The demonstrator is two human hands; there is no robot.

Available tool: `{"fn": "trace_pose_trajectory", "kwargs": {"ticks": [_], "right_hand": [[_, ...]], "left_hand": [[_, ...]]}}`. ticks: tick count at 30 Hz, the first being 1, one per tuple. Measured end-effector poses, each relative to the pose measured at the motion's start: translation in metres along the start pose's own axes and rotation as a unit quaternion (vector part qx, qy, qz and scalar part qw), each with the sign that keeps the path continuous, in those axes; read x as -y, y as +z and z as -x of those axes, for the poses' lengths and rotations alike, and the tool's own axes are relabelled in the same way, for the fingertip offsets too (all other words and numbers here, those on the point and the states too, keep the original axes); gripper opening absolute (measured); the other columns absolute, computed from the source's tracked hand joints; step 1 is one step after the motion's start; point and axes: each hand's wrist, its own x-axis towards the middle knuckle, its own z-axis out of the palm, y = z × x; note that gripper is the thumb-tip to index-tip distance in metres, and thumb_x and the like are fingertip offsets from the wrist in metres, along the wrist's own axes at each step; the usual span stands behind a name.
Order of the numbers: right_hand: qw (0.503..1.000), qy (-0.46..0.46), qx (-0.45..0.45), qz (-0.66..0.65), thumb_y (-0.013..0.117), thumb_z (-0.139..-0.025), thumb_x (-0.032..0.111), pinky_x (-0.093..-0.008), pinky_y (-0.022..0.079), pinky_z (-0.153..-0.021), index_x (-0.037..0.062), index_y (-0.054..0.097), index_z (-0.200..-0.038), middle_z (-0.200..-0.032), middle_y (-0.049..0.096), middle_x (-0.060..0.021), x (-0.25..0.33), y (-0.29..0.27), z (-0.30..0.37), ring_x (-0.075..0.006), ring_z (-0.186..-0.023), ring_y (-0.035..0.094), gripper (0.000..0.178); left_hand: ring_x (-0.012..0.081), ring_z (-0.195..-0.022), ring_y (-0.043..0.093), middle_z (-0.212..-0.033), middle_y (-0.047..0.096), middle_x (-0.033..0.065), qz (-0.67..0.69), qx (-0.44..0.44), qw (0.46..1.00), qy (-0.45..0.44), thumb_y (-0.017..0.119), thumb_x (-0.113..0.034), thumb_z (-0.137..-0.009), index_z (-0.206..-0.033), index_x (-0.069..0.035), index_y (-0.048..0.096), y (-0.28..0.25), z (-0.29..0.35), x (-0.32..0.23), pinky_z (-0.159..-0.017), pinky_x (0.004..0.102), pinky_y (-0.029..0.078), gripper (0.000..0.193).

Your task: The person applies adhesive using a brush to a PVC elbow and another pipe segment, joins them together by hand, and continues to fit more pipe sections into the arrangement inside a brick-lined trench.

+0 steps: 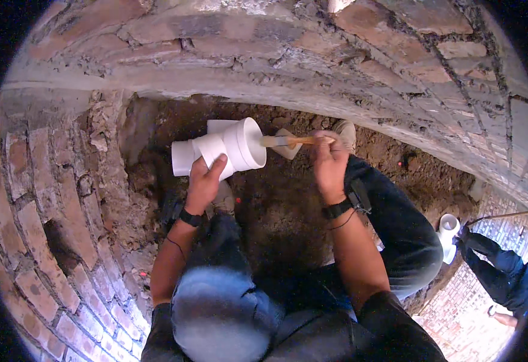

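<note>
Now, your right hand (330,166) — closed round a wooden-handled paintbrush (287,141) — points its bristles leftward, long axis in line with the open mouth of the white branched pipe fitting (232,148), which your left hand (205,181) clasps over the dirt floor's (276,208) far-left corner; bristle contact is unclear.

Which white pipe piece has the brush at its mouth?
The fitting in the left hand; the other white pipe, beside a co-worker, is away from the brush.

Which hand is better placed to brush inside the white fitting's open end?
Probably the right hand: it holds the brush by that open end, while the left hand holds the fitting.
</note>
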Motion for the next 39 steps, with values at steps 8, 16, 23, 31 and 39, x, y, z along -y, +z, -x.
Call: {"fn": "trace_pose_trajectory", "kwargs": {"ticks": [8, 16, 23, 31, 39], "right_hand": [[0.974, 0.143, -0.033, -0.174, 0.059, -0.1, 0.019, -0.0253, 0.045, -0.057, 0.0003, 0.064, -0.099, -0.076, 0.062, -0.0028, 0.034, 0.056, 0.009, -0.0092, -0.065, 0.055, 0.019], [0.948, 0.259, 0.127, -0.136, 0.056, -0.096, 0.011, -0.0275, 0.043, -0.054, 0.002, 0.066, -0.097, -0.072, 0.061, -0.0027, 0.035, 0.029, -0.002, -0.0118, -0.06, 0.054, 0.014], [0.982, -0.087, 0.145, 0.083, 0.064, -0.094, 0.014, -0.0336, 0.053, -0.074, 0.0004, 0.068, -0.096, -0.083, 0.07, -0.0115, 0.057, 0.052, -0.006, -0.0223, -0.079, 0.067, 0.015], [0.972, -0.048, 0.217, 0.078, 0.064, -0.095, 0.016, -0.0346, 0.053, -0.074, 0.0005, 0.068, -0.099, -0.083, 0.07, -0.0118, 0.053, 0.037, 0.0, -0.0218, -0.08, 0.067, 0.017], [0.914, 0.172, 0.268, -0.253, 0.062, -0.098, 0.018, -0.0241, 0.04, -0.055, 0.0026, 0.069, -0.097, -0.072, 0.062, -0.0028, 0.07, 0.042, -0.012, -0.0089, -0.059, 0.053, 0.017]], "left_hand": [[0.0178, -0.093, 0.064, -0.104, 0.07, 0.0096, 0.053, -0.009, 0.999, 0.002, 0.062, -0.03, -0.096, -0.115, 0.004, 0.065, -0.01, 0.011, -0.012, -0.082, 0.0335, 0.05, 0.039], [0.0168, -0.094, 0.064, -0.105, 0.07, 0.0088, 0.034, -0.026, 0.999, 0.021, 0.062, -0.028, -0.096, -0.116, 0.004, 0.064, -0.029, 0.009, -0.029, -0.083, 0.0326, 0.049, 0.038], [0.0161, -0.094, 0.063, -0.104, 0.07, 0.0086, 0.027, 0.008, 1.0, -0.009, 0.061, -0.027, -0.096, -0.115, 0.005, 0.064, -0.039, 0.018, -0.028, -0.083, 0.0312, 0.049, 0.037], [0.0156, -0.091, 0.064, -0.102, 0.071, 0.0086, 0.024, -0.011, 0.999, 0.02, 0.061, -0.027, -0.095, -0.115, 0.005, 0.065, -0.045, 0.017, -0.032, -0.082, 0.0314, 0.05, 0.038], [0.0171, -0.089, 0.066, -0.099, 0.072, 0.0099, 0.027, -0.025, 0.999, 0.001, 0.062, -0.028, -0.094, -0.112, 0.005, 0.066, -0.043, 0.022, -0.031, -0.079, 0.032, 0.05, 0.038]]}}
